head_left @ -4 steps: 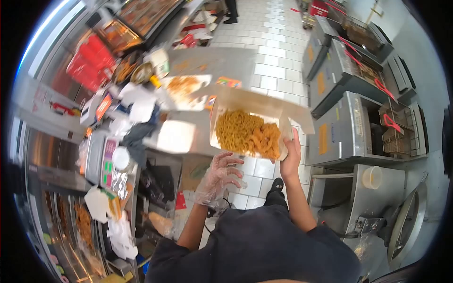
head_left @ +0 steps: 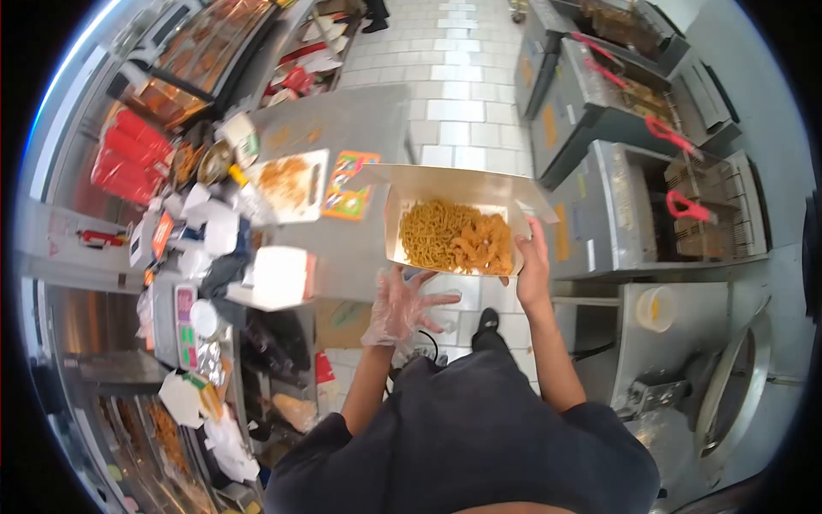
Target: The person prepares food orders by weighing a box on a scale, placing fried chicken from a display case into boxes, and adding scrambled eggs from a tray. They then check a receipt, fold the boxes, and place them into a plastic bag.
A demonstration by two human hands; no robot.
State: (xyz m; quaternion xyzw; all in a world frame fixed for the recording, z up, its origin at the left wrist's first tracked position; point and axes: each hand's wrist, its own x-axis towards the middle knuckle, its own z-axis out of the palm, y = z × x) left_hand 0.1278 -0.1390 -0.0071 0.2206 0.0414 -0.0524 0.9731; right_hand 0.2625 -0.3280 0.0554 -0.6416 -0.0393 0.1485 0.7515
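Note:
An open takeout box (head_left: 467, 180) with its lid folded back is held out in front of me. Noodles (head_left: 435, 230) fill its left part, and golden fried pieces (head_left: 484, 244) lie on the right. My right hand (head_left: 533, 261), bare, grips the box by its right end, thumb up at the side and the other fingers mostly hidden beneath. Just below the box's lower left corner, my left hand (head_left: 404, 310) wears a clear plastic glove and holds nothing, its fingers spread.
A steel table (head_left: 360, 111) at the left carries a food-stained board (head_left: 293, 184), a colourful packet (head_left: 351, 184) and a white box (head_left: 281, 276). Fryers (head_left: 591, 214) with red-handled baskets line the right side. A tub (head_left: 656, 308) stands on the steel unit nearer me. Tiled floor (head_left: 462, 111) runs between.
The surroundings have shifted left in view, and the table's packet shows more fully. My left hand's gloved fingers have spread wider; the box stays in my right hand.

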